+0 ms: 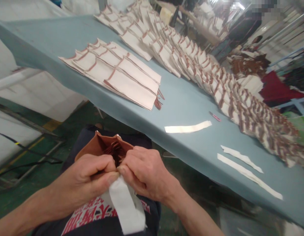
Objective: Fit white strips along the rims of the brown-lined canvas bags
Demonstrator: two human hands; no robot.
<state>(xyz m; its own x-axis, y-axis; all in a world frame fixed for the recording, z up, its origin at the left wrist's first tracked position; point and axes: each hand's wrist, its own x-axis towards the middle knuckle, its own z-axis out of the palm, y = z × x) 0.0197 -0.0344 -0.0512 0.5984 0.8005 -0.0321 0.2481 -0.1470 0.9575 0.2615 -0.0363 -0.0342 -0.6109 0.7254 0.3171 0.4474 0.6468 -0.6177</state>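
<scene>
Over my lap, my left hand (96,177) and my right hand (147,172) meet at the fingertips, both closed in a pinch. From between them hangs a white fabric strip (128,209), its top end hidden by the fingers. Just behind the hands is a brown open-topped pouch (89,147), with a bundle of dark brown cords (115,149) inside its mouth. My fingers cover the pouch's near edge, so I cannot tell whether they grip it too. A dark apron with pink-red lettering (93,213) shows below.
Ahead slopes a blue-grey table (186,105). On it lie a stack of cream panels with brown edges (134,78), a long overlapping row of similar pieces (176,49), several loose cream strips (188,127) and small pink-handled snips (214,116). A metal frame (31,164) stands at left.
</scene>
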